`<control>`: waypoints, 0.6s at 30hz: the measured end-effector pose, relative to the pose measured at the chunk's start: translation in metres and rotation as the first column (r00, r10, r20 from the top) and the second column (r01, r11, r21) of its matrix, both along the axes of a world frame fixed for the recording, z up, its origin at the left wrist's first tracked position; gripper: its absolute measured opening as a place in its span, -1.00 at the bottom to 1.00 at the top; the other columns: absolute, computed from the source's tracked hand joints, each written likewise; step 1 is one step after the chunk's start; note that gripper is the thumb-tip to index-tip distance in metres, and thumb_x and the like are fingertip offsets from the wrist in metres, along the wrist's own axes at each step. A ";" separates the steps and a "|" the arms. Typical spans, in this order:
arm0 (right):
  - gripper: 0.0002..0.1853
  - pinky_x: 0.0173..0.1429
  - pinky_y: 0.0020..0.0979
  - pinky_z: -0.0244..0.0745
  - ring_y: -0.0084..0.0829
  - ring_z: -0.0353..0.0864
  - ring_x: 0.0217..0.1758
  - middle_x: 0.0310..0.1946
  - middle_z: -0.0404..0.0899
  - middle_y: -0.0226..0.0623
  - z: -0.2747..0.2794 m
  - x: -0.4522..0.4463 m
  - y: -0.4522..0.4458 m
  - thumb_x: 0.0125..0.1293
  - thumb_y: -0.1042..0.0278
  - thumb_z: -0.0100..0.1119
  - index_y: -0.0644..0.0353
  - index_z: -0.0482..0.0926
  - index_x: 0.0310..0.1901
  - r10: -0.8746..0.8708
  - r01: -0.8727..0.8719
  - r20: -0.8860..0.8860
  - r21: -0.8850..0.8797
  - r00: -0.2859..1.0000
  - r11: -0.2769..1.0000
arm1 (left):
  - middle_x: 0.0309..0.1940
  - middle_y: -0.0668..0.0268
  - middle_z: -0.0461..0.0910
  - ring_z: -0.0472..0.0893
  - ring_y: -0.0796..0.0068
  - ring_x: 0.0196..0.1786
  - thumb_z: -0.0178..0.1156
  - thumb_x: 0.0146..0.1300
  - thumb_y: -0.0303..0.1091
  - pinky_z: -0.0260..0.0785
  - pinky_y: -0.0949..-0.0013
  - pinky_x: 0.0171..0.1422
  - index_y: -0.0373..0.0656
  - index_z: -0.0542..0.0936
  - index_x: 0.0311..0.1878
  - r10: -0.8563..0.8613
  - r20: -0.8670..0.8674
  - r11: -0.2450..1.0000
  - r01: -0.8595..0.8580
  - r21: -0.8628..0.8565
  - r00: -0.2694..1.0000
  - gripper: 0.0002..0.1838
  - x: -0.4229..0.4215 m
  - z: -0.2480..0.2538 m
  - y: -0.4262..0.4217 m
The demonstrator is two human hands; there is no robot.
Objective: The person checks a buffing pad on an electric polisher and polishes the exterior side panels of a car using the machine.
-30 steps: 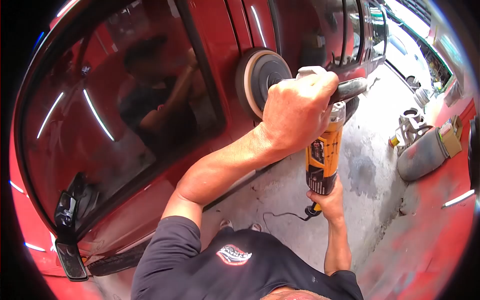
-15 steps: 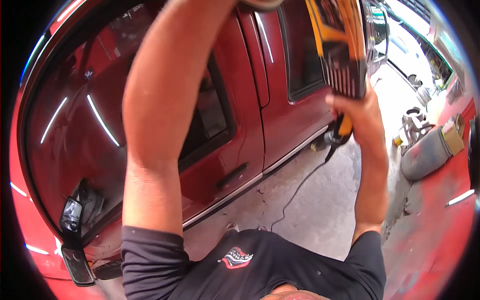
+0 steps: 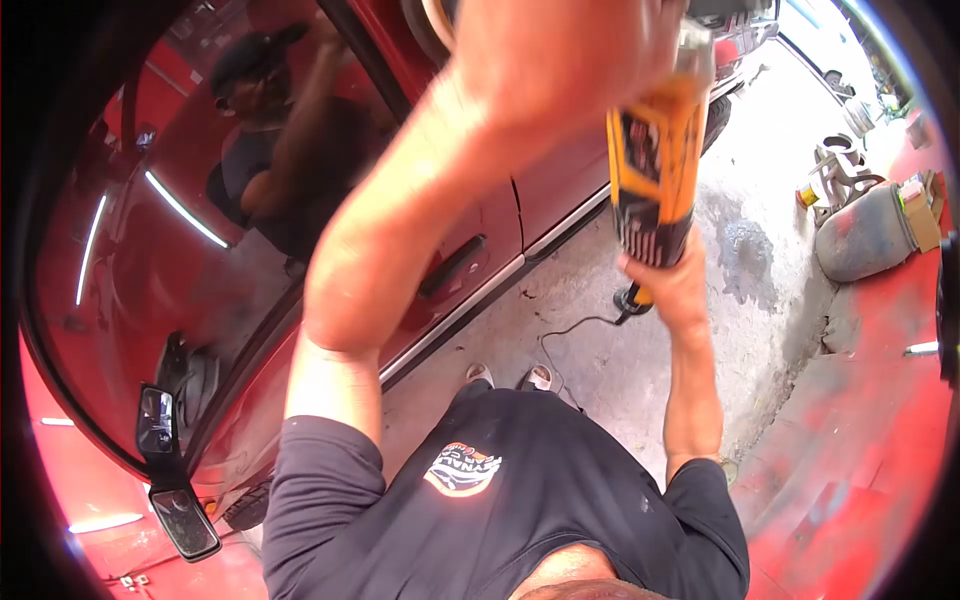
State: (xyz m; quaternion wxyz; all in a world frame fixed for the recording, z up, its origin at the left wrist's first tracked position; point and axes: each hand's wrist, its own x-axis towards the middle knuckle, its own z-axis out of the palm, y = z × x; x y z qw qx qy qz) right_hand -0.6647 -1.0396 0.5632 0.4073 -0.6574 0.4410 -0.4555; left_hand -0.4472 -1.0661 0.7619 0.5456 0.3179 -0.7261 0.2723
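Holding the yellow polisher [image 3: 655, 165] beside the red car [image 3: 570, 188], your right hand [image 3: 668, 285] wrapped round its rear grip [image 3: 643, 297], guide the pad [image 3: 435, 24] flat; how your blurred left hand's [image 3: 595, 55] fingers close, I cannot tell.

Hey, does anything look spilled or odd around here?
Yes: a dark irregular patch marks the pale grey concrete floor, right of the yellow-and-black power tool. It resembles a spill or stain; whether it's wet, I can't tell.

Grey container [image 3: 862, 238] beside cardboard box [image 3: 922, 222]; red wall [image 3: 850, 470] nearby.
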 end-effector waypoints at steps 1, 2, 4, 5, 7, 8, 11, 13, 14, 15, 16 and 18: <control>-0.29 0.20 -0.35 0.57 -0.45 0.66 0.01 -0.05 0.68 -0.29 -0.028 -0.005 0.011 -0.08 0.52 0.64 0.25 0.51 0.17 -0.041 0.041 -0.004 0.038 0.999 0.998 | -0.49 0.13 0.64 0.69 0.02 -0.46 0.42 -0.01 -0.40 0.54 0.07 -0.38 -0.17 0.57 -0.26 -0.007 0.006 1.000 0.007 -0.023 1.000 -0.74 -0.005 -0.027 -0.008; -0.28 0.21 -0.34 0.57 -0.45 0.67 0.02 -0.04 0.69 -0.28 -0.050 -0.007 0.022 -0.08 0.53 0.64 0.27 0.50 0.18 -0.052 0.051 0.010 0.053 0.999 0.997 | -0.49 0.16 0.62 0.68 0.06 -0.48 0.41 -0.02 -0.40 0.53 0.09 -0.40 -0.15 0.56 -0.27 -0.015 0.000 0.999 0.015 0.039 1.000 -0.74 -0.010 -0.049 -0.005; -0.26 0.24 -0.33 0.57 -0.44 0.68 0.06 -0.01 0.71 -0.24 -0.094 -0.011 0.044 -0.08 0.54 0.62 0.29 0.47 0.20 -0.056 0.047 0.063 0.124 0.996 0.991 | -0.48 0.18 0.58 0.66 0.11 -0.44 0.41 -0.04 -0.46 0.50 0.15 -0.35 -0.14 0.59 -0.25 -0.014 0.006 0.977 0.012 0.212 1.000 -0.74 -0.020 -0.087 0.014; -0.25 0.25 -0.33 0.56 -0.44 0.69 0.08 0.00 0.72 -0.22 -0.117 -0.013 0.056 -0.08 0.55 0.61 0.30 0.46 0.22 -0.052 0.034 0.100 0.179 0.994 0.983 | -0.47 0.17 0.56 0.65 0.11 -0.39 0.41 -0.04 -0.51 0.50 0.18 -0.28 -0.14 0.61 -0.23 -0.007 0.017 0.948 0.001 0.320 1.000 -0.74 -0.025 -0.105 0.027; -0.23 0.25 -0.30 0.56 -0.40 0.71 0.06 -0.01 0.74 -0.19 -0.147 -0.014 0.080 -0.09 0.50 0.63 0.32 0.46 0.21 -0.094 0.076 0.071 0.221 0.993 0.972 | -0.49 0.21 0.54 0.63 0.16 -0.42 0.42 -0.10 -0.52 0.47 0.21 -0.29 -0.13 0.61 -0.20 -0.043 0.025 0.912 0.029 0.409 0.999 -0.67 -0.030 -0.144 0.038; -0.22 0.24 -0.29 0.57 -0.39 0.71 0.06 -0.01 0.74 -0.18 -0.164 -0.017 0.089 -0.10 0.48 0.65 0.33 0.46 0.21 -0.090 0.075 0.050 0.240 0.995 0.968 | -0.49 0.23 0.53 0.62 0.17 -0.44 0.42 -0.13 -0.52 0.45 0.22 -0.31 -0.13 0.61 -0.18 -0.053 0.035 0.896 0.032 0.443 0.998 -0.64 -0.031 -0.159 0.044; -0.19 0.23 -0.28 0.57 -0.38 0.72 0.04 -0.04 0.75 -0.15 -0.193 -0.022 0.116 -0.11 0.41 0.71 0.34 0.46 0.20 -0.069 0.068 -0.010 0.316 0.998 0.946 | -0.51 0.25 0.49 0.58 0.18 -0.47 0.42 -0.16 -0.50 0.40 0.19 -0.34 -0.12 0.59 -0.19 -0.076 0.008 0.850 0.061 0.524 0.997 -0.62 -0.035 -0.205 0.058; -0.14 0.23 -0.26 0.58 -0.36 0.71 0.06 0.01 0.74 -0.13 -0.205 -0.025 0.130 -0.11 0.32 0.76 0.35 0.44 0.22 -0.042 0.071 -0.087 0.365 0.995 0.928 | -0.50 0.26 0.50 0.58 0.20 -0.47 0.42 -0.15 -0.49 0.41 0.20 -0.33 -0.12 0.58 -0.19 -0.082 0.024 0.841 0.056 0.539 0.996 -0.63 -0.035 -0.222 0.065; -0.10 0.25 -0.24 0.57 -0.34 0.69 0.11 0.08 0.71 -0.12 -0.214 -0.024 0.134 -0.11 0.28 0.77 0.35 0.42 0.25 -0.054 0.062 -0.033 0.358 0.998 0.931 | -0.48 0.27 0.53 0.61 0.21 -0.45 0.42 -0.15 -0.49 0.42 0.20 -0.32 -0.13 0.59 -0.17 -0.092 0.040 0.824 0.053 0.565 0.995 -0.62 -0.033 -0.224 0.070; -0.05 0.29 -0.22 0.56 -0.31 0.68 0.16 0.13 0.69 -0.12 -0.211 -0.024 0.133 -0.13 0.25 0.79 0.33 0.41 0.29 -0.051 0.061 -0.036 0.378 0.998 0.924 | -0.45 0.28 0.57 0.63 0.22 -0.42 0.42 -0.15 -0.49 0.43 0.21 -0.32 -0.14 0.60 -0.15 -0.100 0.063 0.814 0.045 0.579 0.993 -0.61 -0.033 -0.222 0.070; -0.03 0.30 -0.22 0.56 -0.28 0.70 0.17 0.11 0.70 -0.14 -0.208 -0.025 0.130 -0.16 0.27 0.79 0.30 0.41 0.31 -0.062 0.068 -0.028 0.315 0.998 0.947 | -0.41 0.28 0.61 0.66 0.23 -0.39 0.42 -0.15 -0.49 0.44 0.21 -0.30 -0.14 0.62 -0.14 -0.095 0.038 0.825 0.057 0.563 0.995 -0.60 -0.034 -0.215 0.070; -0.11 0.29 -0.23 0.57 -0.30 0.70 0.16 0.08 0.70 -0.17 -0.186 -0.022 0.119 -0.15 0.46 0.68 0.29 0.43 0.29 -0.042 0.018 0.065 0.335 0.997 0.942 | -0.34 0.26 0.67 0.69 0.23 -0.34 0.42 -0.16 -0.48 0.46 0.21 -0.28 -0.15 0.63 -0.12 -0.080 0.008 0.848 0.064 0.526 0.997 -0.59 -0.030 -0.196 0.068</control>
